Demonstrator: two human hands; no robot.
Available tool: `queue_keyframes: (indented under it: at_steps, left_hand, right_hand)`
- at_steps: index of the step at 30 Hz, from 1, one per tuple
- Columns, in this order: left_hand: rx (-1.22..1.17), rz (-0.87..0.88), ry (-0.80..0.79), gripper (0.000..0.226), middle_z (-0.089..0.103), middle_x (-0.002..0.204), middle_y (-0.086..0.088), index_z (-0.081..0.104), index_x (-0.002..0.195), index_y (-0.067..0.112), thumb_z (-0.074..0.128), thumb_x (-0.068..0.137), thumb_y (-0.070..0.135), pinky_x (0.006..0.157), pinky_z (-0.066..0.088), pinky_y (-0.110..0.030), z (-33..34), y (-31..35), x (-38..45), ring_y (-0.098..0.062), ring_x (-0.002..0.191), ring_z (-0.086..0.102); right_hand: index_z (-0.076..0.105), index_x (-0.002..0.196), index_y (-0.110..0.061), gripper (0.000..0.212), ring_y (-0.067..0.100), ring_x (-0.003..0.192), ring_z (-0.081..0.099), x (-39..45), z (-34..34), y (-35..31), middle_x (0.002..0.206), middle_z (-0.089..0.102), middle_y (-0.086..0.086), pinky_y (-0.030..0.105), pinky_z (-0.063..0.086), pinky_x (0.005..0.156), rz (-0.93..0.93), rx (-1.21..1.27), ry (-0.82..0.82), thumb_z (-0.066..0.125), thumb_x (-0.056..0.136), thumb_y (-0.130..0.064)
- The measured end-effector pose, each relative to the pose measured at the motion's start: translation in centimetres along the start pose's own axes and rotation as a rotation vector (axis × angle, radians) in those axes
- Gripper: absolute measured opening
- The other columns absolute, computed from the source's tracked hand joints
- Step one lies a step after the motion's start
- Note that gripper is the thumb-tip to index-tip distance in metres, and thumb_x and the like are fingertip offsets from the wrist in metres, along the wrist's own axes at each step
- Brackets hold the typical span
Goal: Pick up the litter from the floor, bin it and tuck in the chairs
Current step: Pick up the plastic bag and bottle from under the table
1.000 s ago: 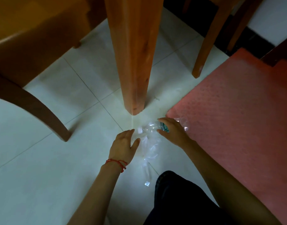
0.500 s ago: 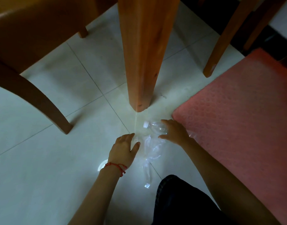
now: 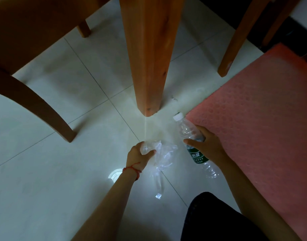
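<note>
An empty clear plastic bottle with a white cap and a green label is held in my right hand, lifted off the white tile floor at the edge of the pink mat. My left hand, with a red string at its wrist, is closed on a crumpled clear plastic wrapper that trails down over the floor toward me. Both hands are just in front of a thick wooden table leg.
A dark wooden chair stands at the left, its front leg on the tiles. Another chair leg is at the upper right. A pink textured mat covers the floor on the right. My dark-trousered knee is at the bottom.
My right hand has lifted the bottle off the floor, so its cap and green label now show. My left hand has closed on the plastic wrapper.
</note>
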State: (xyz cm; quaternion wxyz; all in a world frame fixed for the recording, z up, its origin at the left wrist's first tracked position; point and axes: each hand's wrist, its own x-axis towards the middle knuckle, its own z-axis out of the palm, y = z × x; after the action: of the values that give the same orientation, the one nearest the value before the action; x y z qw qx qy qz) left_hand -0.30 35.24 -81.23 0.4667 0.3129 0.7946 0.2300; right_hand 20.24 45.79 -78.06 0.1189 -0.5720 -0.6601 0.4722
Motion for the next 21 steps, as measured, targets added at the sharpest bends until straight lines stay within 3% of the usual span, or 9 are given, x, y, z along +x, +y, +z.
queue_keyframes:
  at_steps: [4,9,11,14,15,18,21]
  left_hand:
    - [-0.067,-0.154,0.001,0.07,0.049,0.136,-0.012,0.044,0.13,0.008,0.074,0.072,0.034,0.1,0.036,-0.032,0.9,-1.4,0.9,-0.027,0.124,0.045]
    - [-0.098,-0.199,0.066,0.074,0.054,0.131,-0.012,0.044,0.128,0.007,0.079,0.067,0.03,0.098,0.039,-0.033,2.1,-1.5,2.0,-0.029,0.12,0.05]
    - [-0.102,-0.232,0.061,0.065,0.058,0.123,-0.009,0.05,0.123,0.009,0.079,0.067,0.028,0.095,0.04,-0.03,2.4,-1.7,2.3,-0.027,0.116,0.053]
    - [-0.119,-0.219,0.045,0.02,0.063,0.09,-0.006,0.067,0.083,0.015,0.077,0.067,0.021,0.071,0.046,-0.023,2.8,-2.1,2.1,-0.024,0.09,0.059]
    - [-0.136,-0.216,0.046,0.015,0.063,0.083,-0.007,0.067,0.075,0.012,0.077,0.067,0.019,0.065,0.046,-0.023,2.9,-2.3,2.0,-0.024,0.082,0.059]
    - [-0.227,-0.26,0.04,0.029,0.065,0.076,-0.014,0.069,0.091,0.0,0.078,0.067,0.014,0.074,0.051,-0.033,3.0,-2.9,1.8,-0.028,0.07,0.061]
    - [-0.275,-0.266,0.046,0.022,0.059,0.059,-0.007,0.068,0.084,0.0,0.078,0.067,0.01,0.064,0.05,-0.027,2.9,-2.9,1.6,-0.015,0.047,0.055]
  right_hand:
    - [0.048,0.127,-0.018,0.056,0.015,0.102,0.055,-1.0,-0.8,0.2,0.123,0.059,0.005,0.023,0.041,0.085,-0.031,-0.036,0.034,0.07,0.077,-0.029]
    - [0.049,0.126,-0.018,0.055,0.016,0.101,0.056,-1.9,-1.1,1.3,0.123,0.06,0.007,0.025,0.042,0.084,0.006,-0.032,0.058,0.07,0.076,-0.03]
    - [0.048,0.127,-0.018,0.057,0.02,0.105,0.057,-2.1,-1.0,1.7,0.125,0.059,0.007,0.027,0.042,0.085,0.014,-0.028,0.063,0.07,0.076,-0.03]
    - [0.047,0.129,-0.018,0.059,0.025,0.11,0.056,-2.4,-1.0,2.1,0.127,0.058,0.008,0.029,0.042,0.087,0.04,-0.002,0.052,0.07,0.076,-0.029]
    - [0.047,0.129,-0.018,0.059,0.026,0.111,0.056,-2.4,-1.0,2.2,0.127,0.058,0.008,0.03,0.042,0.088,0.047,0.001,0.05,0.07,0.076,-0.03]
    - [0.046,0.128,-0.018,0.057,0.027,0.113,0.055,-2.5,-0.9,2.3,0.128,0.057,0.008,0.031,0.042,0.088,0.065,-0.004,0.053,0.069,0.077,-0.029]
    - [0.047,0.127,-0.018,0.055,0.021,0.109,0.054,-2.5,-0.8,2.2,0.128,0.057,0.009,0.028,0.041,0.086,0.054,-0.006,0.069,0.069,0.077,-0.028]
